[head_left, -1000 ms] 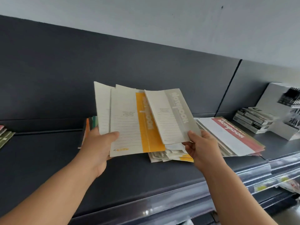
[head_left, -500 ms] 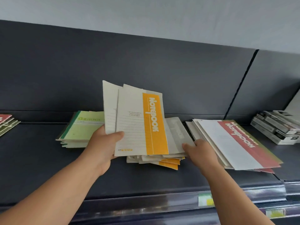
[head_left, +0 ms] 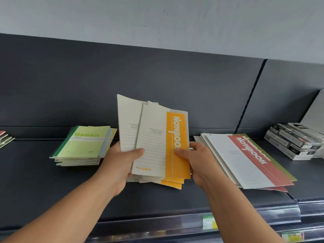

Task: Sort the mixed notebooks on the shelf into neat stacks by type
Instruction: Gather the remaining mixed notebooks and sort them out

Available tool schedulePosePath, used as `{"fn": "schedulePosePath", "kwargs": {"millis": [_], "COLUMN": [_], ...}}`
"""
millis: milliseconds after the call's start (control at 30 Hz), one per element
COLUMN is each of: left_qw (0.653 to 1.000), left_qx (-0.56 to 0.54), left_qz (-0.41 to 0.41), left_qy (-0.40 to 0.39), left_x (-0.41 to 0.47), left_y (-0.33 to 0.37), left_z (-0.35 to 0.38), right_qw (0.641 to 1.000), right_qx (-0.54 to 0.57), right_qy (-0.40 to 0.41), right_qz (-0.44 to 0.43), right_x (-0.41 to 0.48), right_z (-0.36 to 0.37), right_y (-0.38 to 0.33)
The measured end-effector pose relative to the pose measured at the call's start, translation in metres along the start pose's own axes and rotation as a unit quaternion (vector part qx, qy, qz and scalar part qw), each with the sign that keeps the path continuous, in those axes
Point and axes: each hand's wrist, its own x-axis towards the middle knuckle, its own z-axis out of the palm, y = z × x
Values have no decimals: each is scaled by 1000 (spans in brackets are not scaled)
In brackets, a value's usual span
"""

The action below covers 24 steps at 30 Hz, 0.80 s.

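Note:
I hold a small fan of white notebooks upright above the dark shelf (head_left: 35,181); the front one is the orange-band notebook (head_left: 154,142). My left hand (head_left: 121,160) grips their lower left edge, thumb across the front cover. My right hand (head_left: 198,160) pinches the orange band at the right edge. Under them lies a loose pile of small notebooks (head_left: 173,184) with orange edges showing. A stack of green Gambit notebooks (head_left: 84,144) lies to the left. To the right spreads a stack of large notebooks (head_left: 245,162), red band on top.
Black and white boxes (head_left: 294,141) are piled at the far right. A few more notebooks (head_left: 5,139) poke in at the left edge. The shelf's front rail carries price labels (head_left: 208,221). A dark back panel (head_left: 157,76) rises behind everything.
The grey notebook that my right hand held went down onto the small pile. My right hand then rose from the pile and took hold of the orange-band notebook's right edge.

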Motion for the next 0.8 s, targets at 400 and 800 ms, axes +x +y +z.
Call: {"fn": "schedulePosePath", "kwargs": {"millis": [400,800], "left_qw": [1000,994], "left_qx": [0,-5], "left_qz": [-10,36], "left_qy": [-13,100], "left_x": [10,29], "left_y": [-7,-9], "left_z": [20,2], "right_qw": [1000,981], "right_qx": [14,-154], "right_qy": [-3,93], "right_qz": [-1,-67], "right_x": [3,32], "right_z": [-31,-45], "right_y": [0,13]}}
